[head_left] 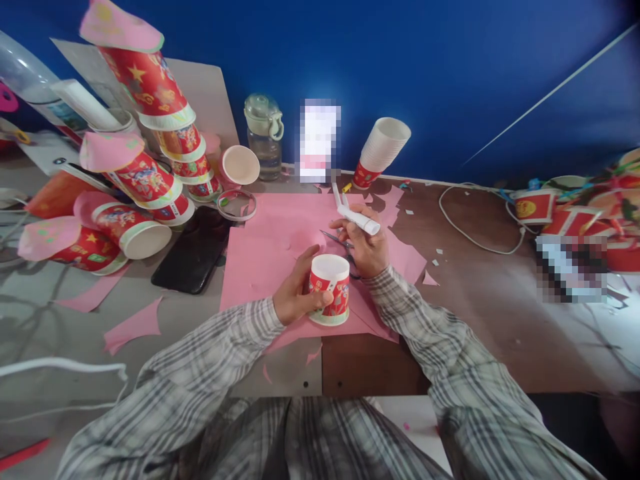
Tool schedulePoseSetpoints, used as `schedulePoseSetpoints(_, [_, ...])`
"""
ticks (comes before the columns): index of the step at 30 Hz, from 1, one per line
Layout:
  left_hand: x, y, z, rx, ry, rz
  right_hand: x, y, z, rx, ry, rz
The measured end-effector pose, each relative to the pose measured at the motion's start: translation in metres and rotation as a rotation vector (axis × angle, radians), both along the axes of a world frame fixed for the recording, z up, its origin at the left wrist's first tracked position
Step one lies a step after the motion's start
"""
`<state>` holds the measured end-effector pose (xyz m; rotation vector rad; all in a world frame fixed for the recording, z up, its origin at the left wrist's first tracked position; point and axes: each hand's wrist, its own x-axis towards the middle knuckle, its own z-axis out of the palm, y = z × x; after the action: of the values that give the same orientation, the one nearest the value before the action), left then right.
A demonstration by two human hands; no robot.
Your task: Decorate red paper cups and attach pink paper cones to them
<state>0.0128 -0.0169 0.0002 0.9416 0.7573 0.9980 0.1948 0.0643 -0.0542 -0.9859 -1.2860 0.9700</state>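
My left hand is wrapped around a short red paper cup with a white inside, standing upright over the pink paper. Just right of it, my right hand is closed on a curled white paper strip, whose thin end points up and left. Scissors show partly at my right fingers, blades pointing left. My hand hides most of them, and I cannot tell whether it grips them too.
At left, red cups stacked as rockets with pink cones stand beside a black phone and tape roll. Behind are a water bottle, a lit screen and nested cups. A cable and red cup crafts lie right.
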Motion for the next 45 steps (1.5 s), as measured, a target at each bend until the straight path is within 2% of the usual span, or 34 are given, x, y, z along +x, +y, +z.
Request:
schedulePoseSetpoints(3, [0.0, 0.0, 0.002, -0.039, -0.019, -0.034, 0.0, -0.002, 0.003, -0.017, -0.006, -0.02])
schedulePoseSetpoints(10, [0.0, 0.002, 0.004, -0.022, -0.061, -0.014, 0.0, -0.002, 0.006, -0.034, -0.019, -0.041])
schedulePoseSetpoints(15, [0.002, -0.001, 0.007, 0.029, -0.04, -0.052, -0.001, 0.004, -0.006, -0.029, -0.057, -0.014])
schedulePoseSetpoints(20, [0.004, -0.004, 0.014, 0.114, -0.088, -0.181, -0.01, 0.007, -0.016, -0.083, -0.212, 0.007])
schedulePoseSetpoints(22, [0.004, -0.004, 0.015, 0.133, -0.092, -0.193, -0.013, 0.008, -0.017, -0.104, -0.264, -0.005])
schedulePoseSetpoints(28, [0.004, -0.004, 0.013, 0.148, -0.021, -0.145, -0.015, 0.014, -0.019, -0.194, -0.283, -0.021])
schedulePoseSetpoints(34, [0.002, -0.003, 0.012, 0.3, 0.111, -0.026, -0.017, 0.014, -0.019, -0.164, -0.273, -0.06])
schedulePoseSetpoints(41, [0.003, -0.003, 0.011, 0.248, 0.085, -0.043, -0.015, 0.014, -0.008, -0.191, -0.451, -0.006])
schedulePoseSetpoints(45, [0.001, -0.001, 0.005, 0.196, 0.081, -0.029, -0.014, 0.014, -0.007, -0.164, -0.468, -0.068])
